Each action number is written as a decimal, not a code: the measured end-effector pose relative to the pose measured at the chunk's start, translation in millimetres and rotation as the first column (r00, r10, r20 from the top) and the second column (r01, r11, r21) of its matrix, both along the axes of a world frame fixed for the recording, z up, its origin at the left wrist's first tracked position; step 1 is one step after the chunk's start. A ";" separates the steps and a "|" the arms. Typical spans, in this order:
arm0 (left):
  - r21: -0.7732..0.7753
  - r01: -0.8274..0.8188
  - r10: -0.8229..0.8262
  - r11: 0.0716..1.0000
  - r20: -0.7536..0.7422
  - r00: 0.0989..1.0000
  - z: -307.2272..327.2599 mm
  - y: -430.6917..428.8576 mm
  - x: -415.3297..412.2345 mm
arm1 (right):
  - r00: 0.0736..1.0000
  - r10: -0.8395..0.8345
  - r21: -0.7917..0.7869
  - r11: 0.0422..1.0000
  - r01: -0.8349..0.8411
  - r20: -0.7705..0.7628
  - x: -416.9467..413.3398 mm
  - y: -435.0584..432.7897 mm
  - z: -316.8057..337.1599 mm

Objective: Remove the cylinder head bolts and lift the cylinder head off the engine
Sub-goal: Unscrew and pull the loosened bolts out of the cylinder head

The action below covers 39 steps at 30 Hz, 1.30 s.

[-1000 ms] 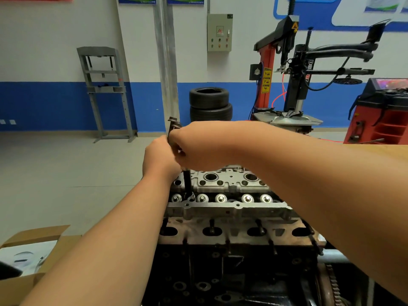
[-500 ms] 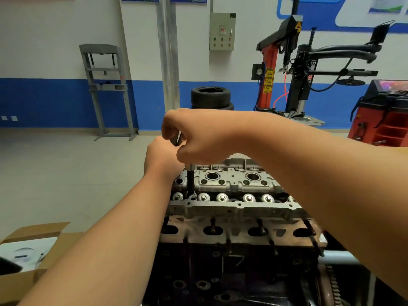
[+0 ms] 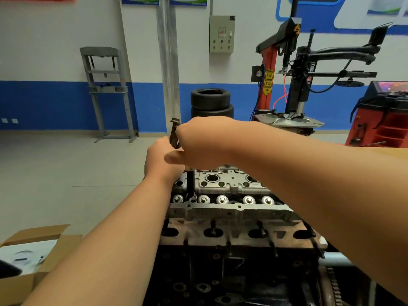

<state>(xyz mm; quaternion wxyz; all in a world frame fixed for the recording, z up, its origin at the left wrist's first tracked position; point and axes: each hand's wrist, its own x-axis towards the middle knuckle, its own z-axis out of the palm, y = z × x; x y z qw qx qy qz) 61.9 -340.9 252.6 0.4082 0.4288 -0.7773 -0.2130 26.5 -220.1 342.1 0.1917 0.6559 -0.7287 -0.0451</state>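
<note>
Head view: nearest, a black metal engine block (image 3: 220,272) bears the grey aluminium cylinder head (image 3: 229,188). A dark steel wrench (image 3: 190,184) stands upright at its left end; left hand (image 3: 162,160) and right hand (image 3: 205,144) both grip the handle, probably for turning force. Beyond, stacked black tyres (image 3: 210,102).

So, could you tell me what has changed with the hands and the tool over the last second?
The right hand swung up and left over the wrench, hiding its handle, then came back; the handle's end shows again. It kept hold throughout. The left hand stayed against the wrench, its grip hidden. The shaft stayed upright in the same hole of the cylinder head, still on the engine.
</note>
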 end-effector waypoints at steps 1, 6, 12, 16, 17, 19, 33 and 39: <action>-0.008 -0.007 0.007 1.000 0.006 1.000 -1.0 0.0 0.1 | 0.998 0.022 0.001 1.000 -0.022 -0.056 -0.3 -1.9 -1.9; 0.053 0.049 -0.041 0.997 -0.147 0.988 -4.0 -2.1 -1.2 | 0.891 0.145 0.063 0.980 -0.190 0.430 -2.9 9.8 8.8; 0.035 0.073 -0.070 0.997 -0.076 0.995 -6.5 -3.7 -1.5 | 0.999 -0.044 -0.057 0.997 0.043 -0.017 -0.2 -3.0 -0.4; -0.004 0.015 -0.015 1.000 -0.046 0.999 -5.1 -3.3 -0.7 | 0.979 0.072 0.066 0.994 -0.086 0.191 -3.9 1.8 7.4; -0.005 0.032 -0.032 0.999 -0.060 0.998 -4.4 -3.0 -0.5 | 0.946 0.093 0.064 0.991 -0.118 0.310 -4.3 5.7 10.2; 0.003 0.060 -0.059 0.998 -0.100 0.993 -3.9 -3.7 -0.4 | 0.909 0.109 0.001 0.993 -0.120 0.403 -4.2 9.4 10.8; -0.053 0.020 -0.014 0.998 0.103 0.995 -1.9 -5.8 -2.4 | 0.992 0.034 0.011 0.999 -0.036 0.123 -0.6 4.4 4.6; -0.023 -0.006 0.006 1.000 0.006 1.000 -5.6 -3.3 -1.6 | 0.984 0.072 0.073 0.994 -0.085 0.160 -2.3 2.4 6.2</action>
